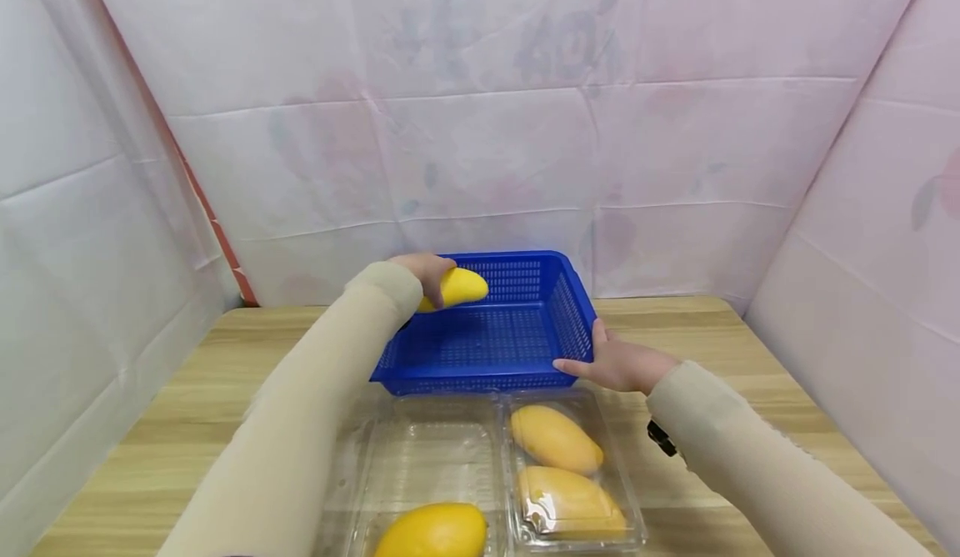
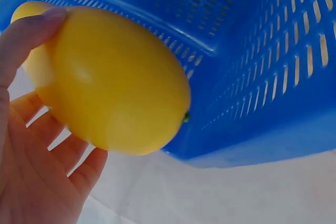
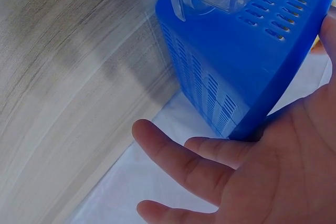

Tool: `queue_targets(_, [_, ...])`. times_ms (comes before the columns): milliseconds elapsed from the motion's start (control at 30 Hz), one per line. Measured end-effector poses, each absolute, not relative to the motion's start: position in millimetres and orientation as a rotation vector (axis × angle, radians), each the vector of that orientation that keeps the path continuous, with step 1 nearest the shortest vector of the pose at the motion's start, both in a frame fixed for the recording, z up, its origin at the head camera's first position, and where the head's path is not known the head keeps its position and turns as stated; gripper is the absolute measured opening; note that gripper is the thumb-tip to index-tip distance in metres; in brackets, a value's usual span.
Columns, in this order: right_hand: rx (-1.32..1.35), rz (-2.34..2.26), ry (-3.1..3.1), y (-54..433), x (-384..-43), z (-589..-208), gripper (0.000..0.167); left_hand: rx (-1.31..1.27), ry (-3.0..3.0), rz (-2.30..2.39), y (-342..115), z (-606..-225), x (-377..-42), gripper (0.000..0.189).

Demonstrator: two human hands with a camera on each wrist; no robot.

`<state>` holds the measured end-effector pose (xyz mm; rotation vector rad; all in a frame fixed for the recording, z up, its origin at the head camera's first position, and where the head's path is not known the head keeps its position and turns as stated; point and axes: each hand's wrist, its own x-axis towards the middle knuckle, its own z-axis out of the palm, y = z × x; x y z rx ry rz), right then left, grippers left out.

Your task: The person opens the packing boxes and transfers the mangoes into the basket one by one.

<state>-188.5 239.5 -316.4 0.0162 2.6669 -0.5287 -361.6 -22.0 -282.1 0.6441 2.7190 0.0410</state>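
Note:
My left hand [image 1: 429, 272] holds a yellow mango [image 1: 463, 287] above the left part of a blue plastic basket [image 1: 480, 373]. In the left wrist view the thumb lies over the mango [image 2: 115, 77] and the fingers support it from the other side. My right hand [image 1: 626, 363] rests against the basket's near right corner, thumb at the rim. Its fingers look spread and fairly straight in the right wrist view, outside the basket wall [image 3: 220, 61]. Nearer me lies an opened clear plastic clamshell box [image 1: 431, 457]; a yellow mango [image 1: 435, 532] is in its left half.
Two paler mangoes, one behind [image 1: 555, 439] the other [image 1: 570, 503], lie at the clamshell's right half, seen through clear plastic. The wooden table [image 1: 247, 373] ends at a pale sheet wall [image 1: 487, 157], with more sheets on both sides.

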Motion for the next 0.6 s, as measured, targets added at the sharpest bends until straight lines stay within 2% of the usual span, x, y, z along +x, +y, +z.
queue_targets(233, [0.001, -0.522, 2.682, 234.7, -190.5, -317.1, 0.119, 0.471, 2.724, 0.114, -21.5, -297.1, -362.8, 0.079])
queue_targets(467, [0.011, -0.507, 2.682, 230.1, -189.2, -317.3, 0.119, 0.380, 2.729, 0.093, -26.2, -308.9, -361.2, 0.045])
queue_targets(600, [0.024, -0.509, 2.677, 229.4, -189.0, -316.4, 0.119, 0.395, 2.710, 0.085, -27.0, -311.2, -358.6, 0.046])
